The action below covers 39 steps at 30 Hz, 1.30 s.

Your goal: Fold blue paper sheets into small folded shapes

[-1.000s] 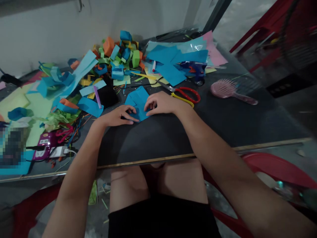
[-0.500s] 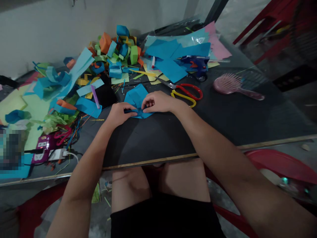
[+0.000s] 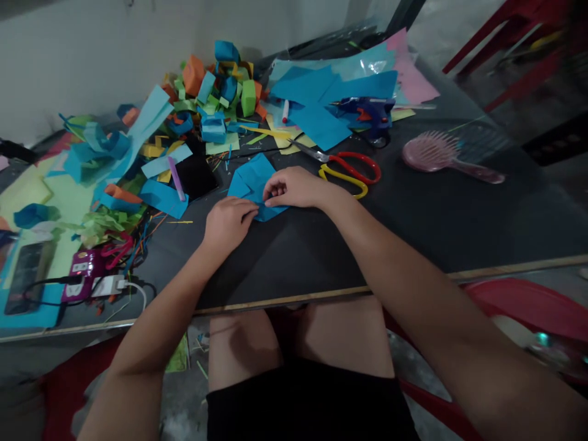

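A partly folded blue paper (image 3: 255,174) lies on the dark table in front of me. My left hand (image 3: 228,222) rests on its lower left edge, back upward, with the fingers together and the tips touching the paper. On the paper's right side is my right hand (image 3: 294,187), its fingers curled and the thumb and index finger pinched at a fold near the middle. The fingertips of the two hands are a short way apart. Scissors with one red and one yellow handle (image 3: 351,173) lie just right of my right hand.
A pink hairbrush (image 3: 425,154) and a blue glue gun (image 3: 374,113) lie to the right. Folded coloured paper pieces (image 3: 214,130) are heaped at the back. A phone (image 3: 28,275) and a purple power socket (image 3: 85,269) with cables sit at the left.
My left hand has turned flatter over the paper, its fingers now closer together and lower on the fold. My right hand has hardly moved. The view has shifted slightly.
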### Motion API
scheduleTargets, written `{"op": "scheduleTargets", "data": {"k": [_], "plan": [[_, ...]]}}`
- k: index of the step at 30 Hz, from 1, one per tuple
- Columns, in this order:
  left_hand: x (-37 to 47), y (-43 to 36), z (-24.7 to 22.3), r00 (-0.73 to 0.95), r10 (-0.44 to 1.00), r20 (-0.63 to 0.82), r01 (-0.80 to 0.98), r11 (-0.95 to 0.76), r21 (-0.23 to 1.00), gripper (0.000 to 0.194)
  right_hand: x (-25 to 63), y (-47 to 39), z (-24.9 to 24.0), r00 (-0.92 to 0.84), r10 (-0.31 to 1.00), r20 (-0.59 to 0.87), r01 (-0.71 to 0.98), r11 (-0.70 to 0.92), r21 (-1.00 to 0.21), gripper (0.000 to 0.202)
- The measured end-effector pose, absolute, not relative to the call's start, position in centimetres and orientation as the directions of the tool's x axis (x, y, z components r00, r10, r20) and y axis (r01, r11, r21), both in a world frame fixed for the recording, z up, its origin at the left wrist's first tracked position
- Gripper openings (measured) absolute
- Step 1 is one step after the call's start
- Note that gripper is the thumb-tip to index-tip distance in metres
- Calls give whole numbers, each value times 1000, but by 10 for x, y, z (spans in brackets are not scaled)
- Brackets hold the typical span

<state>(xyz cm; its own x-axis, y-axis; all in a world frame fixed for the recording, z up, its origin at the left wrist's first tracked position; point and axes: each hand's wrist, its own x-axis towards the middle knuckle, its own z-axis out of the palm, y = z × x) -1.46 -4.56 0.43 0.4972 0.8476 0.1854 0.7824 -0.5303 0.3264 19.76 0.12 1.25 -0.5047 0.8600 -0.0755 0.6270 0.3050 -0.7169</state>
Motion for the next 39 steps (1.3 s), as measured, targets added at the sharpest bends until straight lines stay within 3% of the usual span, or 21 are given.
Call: {"op": "scheduleTargets", "data": {"k": [4, 9, 11, 18, 31, 39], "plan": [[-3, -61, 9, 397, 910, 117, 866, -414, 279, 23, 194, 0, 10, -444, 894, -58, 646, 275, -712, 10], [-3, -61, 15, 437, 899, 11, 866, -424, 265, 30, 196, 5, 3, -353, 936, 13, 620, 245, -745, 35], [-7, -56, 15, 447, 894, 14, 854, -432, 290, 32, 193, 5, 0, -330, 944, 13, 620, 227, -751, 42], [-16, -44, 7, 467, 881, 79, 819, -464, 339, 28, 177, -6, -2, -76, 997, -7, 652, 44, -757, 33], [-6, -53, 6, 398, 912, 102, 876, -411, 253, 29, 186, 1, 0, -89, 988, -130, 585, -54, -809, 29], [-3, -54, 6, 390, 917, 86, 881, -399, 256, 42, 186, -1, 1, -94, 986, -139, 569, -62, -820, 28]]}}
